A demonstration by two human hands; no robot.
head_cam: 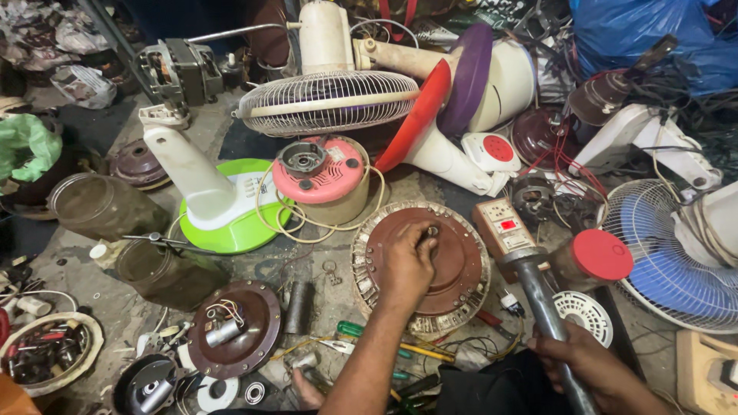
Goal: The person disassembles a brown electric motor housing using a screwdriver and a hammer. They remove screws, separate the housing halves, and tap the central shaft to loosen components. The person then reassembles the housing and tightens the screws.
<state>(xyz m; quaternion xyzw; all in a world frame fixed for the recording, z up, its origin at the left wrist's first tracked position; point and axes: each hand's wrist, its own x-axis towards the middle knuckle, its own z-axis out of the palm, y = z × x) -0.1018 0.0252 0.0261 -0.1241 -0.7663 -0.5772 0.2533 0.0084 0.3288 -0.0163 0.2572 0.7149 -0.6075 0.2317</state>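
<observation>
A round brown ceiling-fan motor (453,269) with a ring of metal windings lies flat on the floor in front of me. My left hand (407,261) rests on top of it, fingers pinched on the small shaft (432,230) at its centre. My right hand (588,365) is at the lower right, wrapped around a grey metal pipe (538,296) that slants up toward the motor's right edge. The pipe's upper end sits beside a brown socket box (503,224) with a small red display.
Fan parts crowd the floor: a pink-topped housing (323,175), a white stand on a green base (231,223), a white grille (329,100), a blue-bladed fan (669,261), a red-lidded jar (596,257), a brown cover (234,327), glass jars (165,269) and screwdrivers (384,342).
</observation>
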